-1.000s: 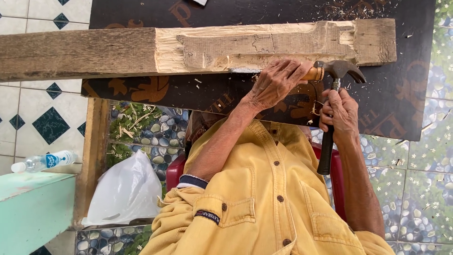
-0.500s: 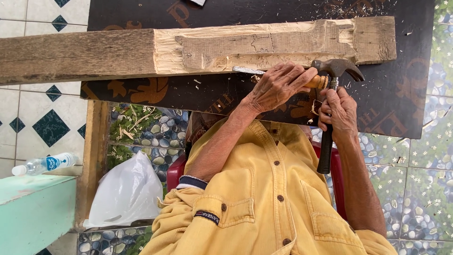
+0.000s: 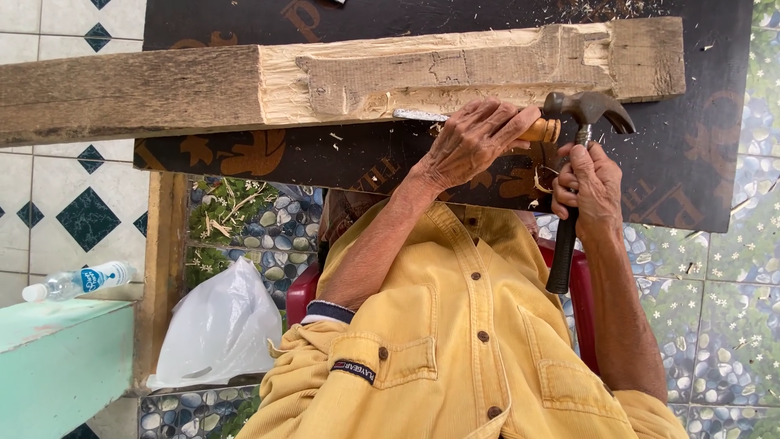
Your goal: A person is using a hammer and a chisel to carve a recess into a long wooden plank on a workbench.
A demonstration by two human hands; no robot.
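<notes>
Head view: your left hand [image 3: 475,142] grips chisel [image 3: 422,115], blade pointing 9 o'clock along beam [image 3: 325,77]; right hand [image 3: 589,183] clutches hammer [image 3: 581,110] at its 3 o'clock end.

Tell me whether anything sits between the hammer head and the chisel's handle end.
Nothing visible does. The dark steel claw hammer, held in the right hand, has its face right at the butt of the wooden-handled chisel gripped by the left hand; no fingers or chips lie between them.
</notes>
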